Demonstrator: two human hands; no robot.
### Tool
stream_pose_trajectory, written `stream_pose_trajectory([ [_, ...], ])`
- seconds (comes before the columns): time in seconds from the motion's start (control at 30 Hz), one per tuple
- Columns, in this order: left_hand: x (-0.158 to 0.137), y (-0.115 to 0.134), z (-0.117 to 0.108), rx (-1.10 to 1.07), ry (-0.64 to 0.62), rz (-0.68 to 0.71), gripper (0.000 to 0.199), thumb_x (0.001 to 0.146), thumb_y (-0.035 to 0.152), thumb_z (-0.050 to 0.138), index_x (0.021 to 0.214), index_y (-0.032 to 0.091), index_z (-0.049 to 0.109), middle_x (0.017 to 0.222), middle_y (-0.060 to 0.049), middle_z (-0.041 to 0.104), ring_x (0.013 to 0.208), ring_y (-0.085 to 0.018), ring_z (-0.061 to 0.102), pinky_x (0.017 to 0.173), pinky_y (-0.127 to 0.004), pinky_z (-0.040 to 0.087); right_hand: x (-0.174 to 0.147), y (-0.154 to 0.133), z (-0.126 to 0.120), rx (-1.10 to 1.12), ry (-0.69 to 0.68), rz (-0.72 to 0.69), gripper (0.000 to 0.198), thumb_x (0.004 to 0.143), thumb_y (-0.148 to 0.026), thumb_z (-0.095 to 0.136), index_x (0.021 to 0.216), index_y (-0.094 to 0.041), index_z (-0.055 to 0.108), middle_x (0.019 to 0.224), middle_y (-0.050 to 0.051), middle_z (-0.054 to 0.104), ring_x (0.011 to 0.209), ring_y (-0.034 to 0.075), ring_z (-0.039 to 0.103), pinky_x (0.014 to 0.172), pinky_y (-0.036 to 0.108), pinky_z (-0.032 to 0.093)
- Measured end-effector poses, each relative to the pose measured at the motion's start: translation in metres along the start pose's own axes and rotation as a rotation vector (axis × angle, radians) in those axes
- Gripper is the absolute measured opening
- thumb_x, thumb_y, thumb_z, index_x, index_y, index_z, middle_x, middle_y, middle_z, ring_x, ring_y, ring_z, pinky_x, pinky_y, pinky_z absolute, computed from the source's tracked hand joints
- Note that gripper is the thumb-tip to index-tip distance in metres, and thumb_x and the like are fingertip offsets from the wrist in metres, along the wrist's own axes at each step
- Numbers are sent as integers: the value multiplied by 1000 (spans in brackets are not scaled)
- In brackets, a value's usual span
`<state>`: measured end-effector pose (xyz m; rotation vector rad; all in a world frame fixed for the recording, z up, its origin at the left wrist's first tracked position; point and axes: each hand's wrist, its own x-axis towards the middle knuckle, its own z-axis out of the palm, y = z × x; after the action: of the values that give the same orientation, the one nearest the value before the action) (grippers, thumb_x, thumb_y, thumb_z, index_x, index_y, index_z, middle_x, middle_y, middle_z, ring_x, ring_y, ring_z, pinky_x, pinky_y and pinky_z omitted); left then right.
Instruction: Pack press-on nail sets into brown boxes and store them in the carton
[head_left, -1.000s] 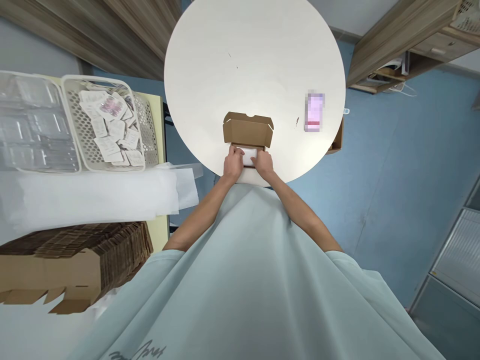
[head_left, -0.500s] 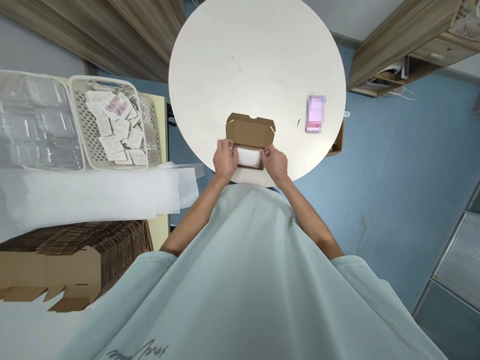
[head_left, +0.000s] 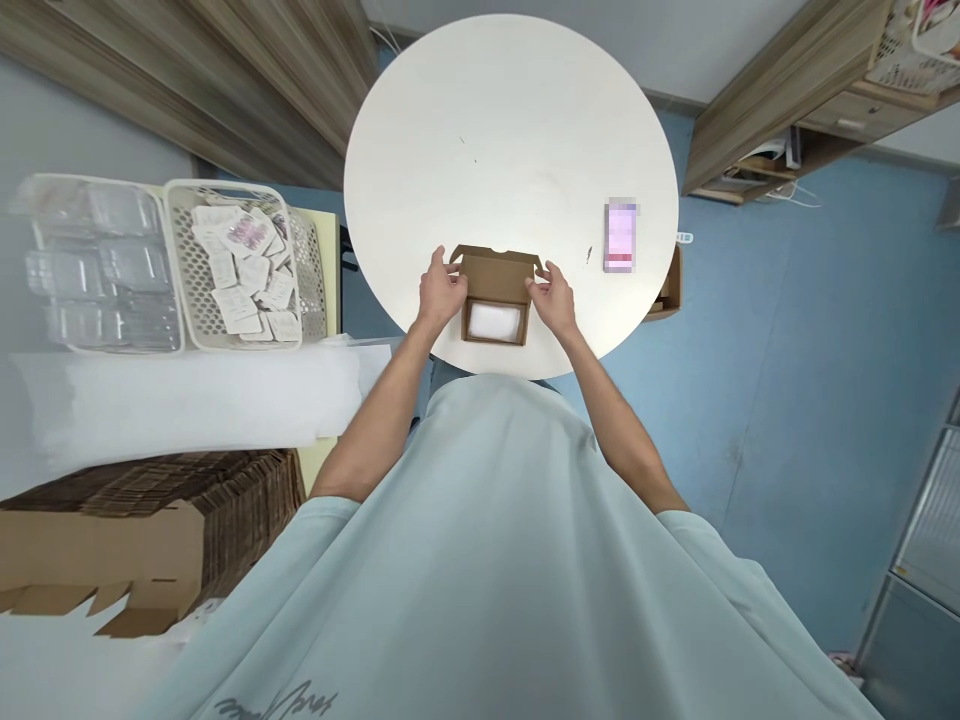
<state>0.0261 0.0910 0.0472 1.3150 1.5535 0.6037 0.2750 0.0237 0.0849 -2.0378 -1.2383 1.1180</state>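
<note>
A small brown cardboard box (head_left: 494, 342) stands near the front edge of the round white table with its lid (head_left: 496, 274) raised. Inside it lies a white wrapped bundle (head_left: 494, 322); what the wrapping covers is hidden. My left hand (head_left: 441, 291) pinches the lid's left side, thumb against the board and fingers by the side flap. On the opposite side my right hand (head_left: 553, 298) holds the lid's right edge the same way.
A phone with a blurred screen (head_left: 620, 236) lies on the right of the table (head_left: 510, 110). To the left are a basket of white cards (head_left: 244, 262), clear plastic containers (head_left: 97, 265), white wrapping sheets (head_left: 202, 400) and stacked flat cardboard boxes (head_left: 240, 520).
My hands have moved from the sides of the box's base up to the lid's sides. The lid has tilted somewhat, and the view has shifted slightly.
</note>
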Motion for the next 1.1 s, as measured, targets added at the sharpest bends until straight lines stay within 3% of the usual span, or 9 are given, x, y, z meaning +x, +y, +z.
stream_pose_trajectory([
  [0.13, -4, 8, -4, -32, -24, 14, 74, 92, 30, 80, 162, 17, 59, 146, -21, 78, 133, -37, 76, 127, -60, 55, 2, -5, -6, -5, 4, -34, 74, 114, -64, 57, 175, -23, 47, 161, 21, 72, 120, 31, 82, 115, 50, 64],
  [0.37, -5, 25, -7, -123, -52, 92, 49, 98, 31, 76, 146, 21, 68, 154, -18, 71, 146, -36, 70, 124, -55, 57, 8, -11, -20, -27, 16, -148, 70, 116, -71, 47, 170, -26, 56, 159, 19, 72, 129, 32, 78, 115, 53, 66],
  [0.6, -29, 19, 0, -113, 5, 48, 32, 101, 26, 69, 132, 21, 69, 148, -16, 74, 136, -31, 76, 126, -51, 58, -17, 3, -15, -40, -6, -201, 61, 119, -60, 43, 164, -23, 62, 164, 19, 68, 146, 32, 70, 125, 52, 61],
  [0.9, -86, -1, 11, -110, 6, -24, 34, 98, 18, 60, 130, 22, 68, 147, -14, 77, 133, -28, 79, 119, -45, 62, -70, 32, -4, -87, -30, -219, 56, 119, -42, 35, 167, -22, 57, 166, 19, 67, 151, 29, 66, 128, 50, 57],
  [1.1, -90, -9, 17, -79, -6, -19, 42, 98, 19, 60, 139, 21, 69, 155, -16, 73, 132, -30, 80, 120, -49, 61, -69, 43, -3, -77, -23, -230, 55, 119, -42, 35, 164, -22, 58, 166, 18, 67, 149, 30, 67, 130, 52, 55],
])
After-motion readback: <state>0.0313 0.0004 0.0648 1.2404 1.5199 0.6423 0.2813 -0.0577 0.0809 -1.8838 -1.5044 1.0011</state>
